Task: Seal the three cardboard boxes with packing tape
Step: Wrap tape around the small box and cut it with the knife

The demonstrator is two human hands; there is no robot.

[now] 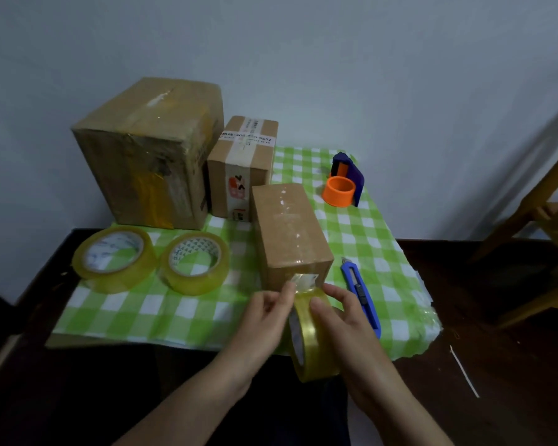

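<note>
Three cardboard boxes stand on a green checked cloth [361,239]: a large one [149,149] at the back left, a medium one [239,165] beside it, and a small long one [287,230] nearest me. My right hand [345,320] grips a roll of yellowish packing tape [313,342] held on edge just in front of the small box. My left hand [264,313] pinches the loose end of the tape [300,281] at the small box's near face.
Two more tape rolls [113,255] [194,262] lie flat on the cloth at the left. A blue utility knife [361,294] lies to the right of the small box. A blue and orange tape dispenser [343,181] sits at the back right. Wooden furniture legs [535,233] stand at the far right.
</note>
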